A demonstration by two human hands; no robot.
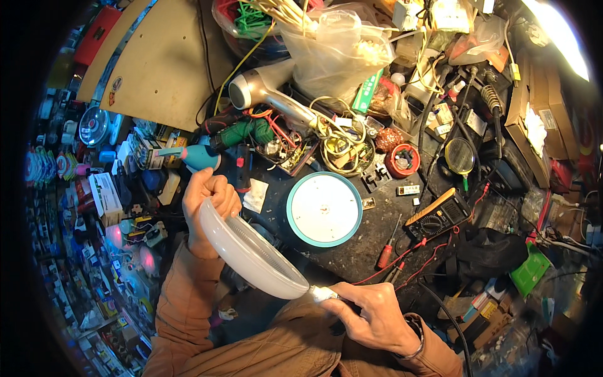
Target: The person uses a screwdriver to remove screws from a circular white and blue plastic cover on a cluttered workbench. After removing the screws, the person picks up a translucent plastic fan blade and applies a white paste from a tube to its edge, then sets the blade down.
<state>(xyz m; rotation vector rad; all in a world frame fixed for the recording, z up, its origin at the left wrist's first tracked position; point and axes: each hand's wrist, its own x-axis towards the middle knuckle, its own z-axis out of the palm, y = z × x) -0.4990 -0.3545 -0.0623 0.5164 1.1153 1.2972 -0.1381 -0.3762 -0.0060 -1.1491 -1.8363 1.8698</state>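
Fingers (217, 188) of left hand (207, 201) curled around translucent dome cover (251, 251), right hand (370, 317) pinching its rim, dark cluttered workbench (358, 245) beyond cover, round teal-rimmed lamp base (324, 208) and hair dryer (267, 94) farther behind.

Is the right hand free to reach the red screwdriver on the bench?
Probably not at once: the right hand is pinching the white dome cover. The red screwdriver lies close, uncovered, with nothing between.

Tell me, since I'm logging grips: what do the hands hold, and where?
Both hold a white dome cover by its rim: left hand at the far edge, right hand at the near edge.
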